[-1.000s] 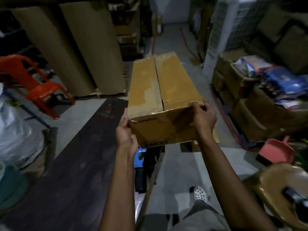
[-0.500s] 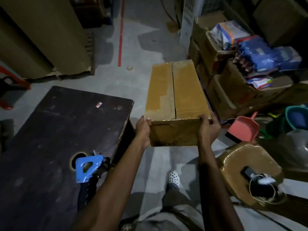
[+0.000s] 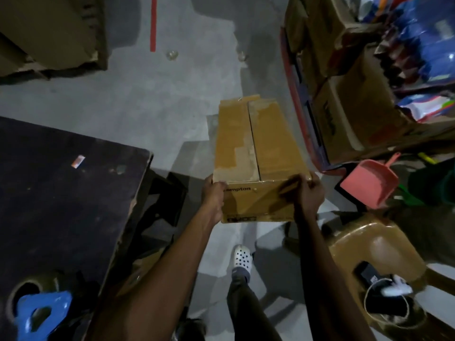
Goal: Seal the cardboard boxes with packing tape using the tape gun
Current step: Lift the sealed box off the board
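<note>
a dark bench (image 3: 61,193) fills the left of the room, and the blue tape gun (image 3: 37,313) lies on its near corner. the floor (image 3: 147,107) is grey concrete with a red stripe (image 3: 153,23) far ahead. we hold the cardboard box (image 3: 270,148) in the air over the floor, between the bench and the stacked cartons (image 3: 357,114) on the right. its 2 top flaps are folded down and meet along a centre seam. our left hand (image 3: 214,195) grips the near left corner, fingers curled onto the front face. our right hand (image 3: 310,193) clasps the near right corner, fingers over the top edge. the cartons stand open with blue packets (image 3: 423,45) piled in them. a pink dustpan (image 3: 369,183) lies just beside them.
</note>
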